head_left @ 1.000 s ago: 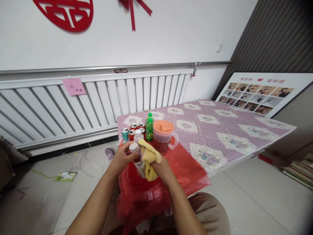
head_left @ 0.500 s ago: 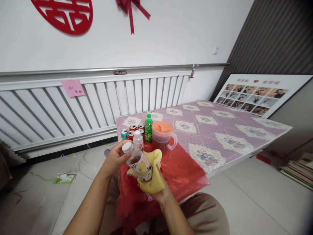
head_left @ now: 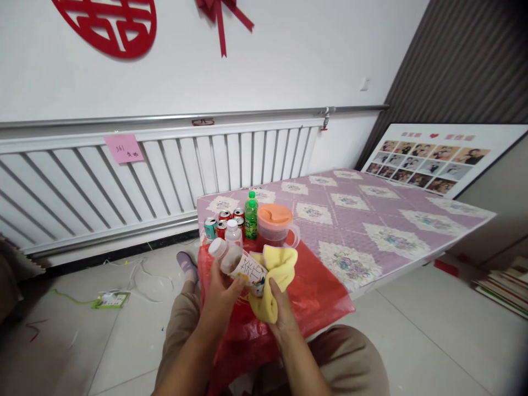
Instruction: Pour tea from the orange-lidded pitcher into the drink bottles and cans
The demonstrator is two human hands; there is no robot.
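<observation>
My left hand [head_left: 223, 294] grips a tea bottle [head_left: 239, 264] with a white cap and a printed label, tilted with the cap up and to the left. My right hand [head_left: 281, 313] is closed on a yellow cloth [head_left: 277, 275] that is pressed against the bottle's lower end. Both are held over a red plastic sheet [head_left: 317, 291] at the near corner of the table. Just behind stand an orange-lidded pitcher [head_left: 274, 225] of dark liquid, a green bottle [head_left: 251, 214], a small white-capped bottle [head_left: 233, 232] and several drink cans [head_left: 218, 223].
A low table with a purple flowered cover [head_left: 371, 220] stretches to the right. A white radiator [head_left: 165, 170] lines the wall, with a pink note [head_left: 122, 147] on it. A power strip and cables [head_left: 109, 298] lie on the floor left. A photo board [head_left: 433, 159] leans at the right, books [head_left: 503, 289] below it.
My left hand moved from the bottle's cap down to its body. The bottle tipped further over, and the cloth shifted from under it to its lower end on the right.
</observation>
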